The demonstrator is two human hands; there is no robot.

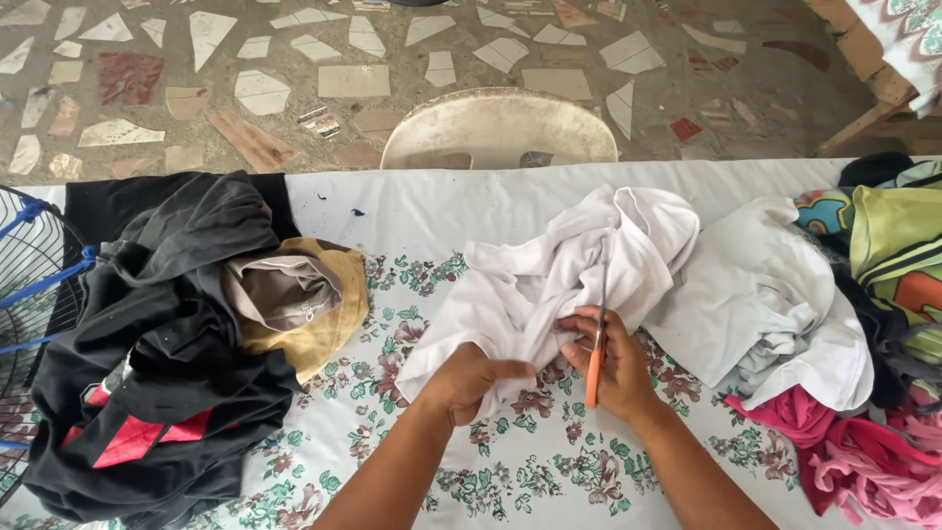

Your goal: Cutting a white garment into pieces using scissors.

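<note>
Floral cloth [412, 461] spread over table; tiled floor [294, 88] beyond. White garment [549, 275] pinched by left hand [471, 381]; orange scissors [595, 358] gripped closed-fisted by right hand [613, 368].

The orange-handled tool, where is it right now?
In the head view, the orange-handled tool is right of centre, in the right hand, its thin metal end pointing up against the bunched white cloth on the floral tablecloth.

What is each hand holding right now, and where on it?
Right hand holds orange-handled scissors by the handle; left hand grips the white garment at its lower edge.
</note>
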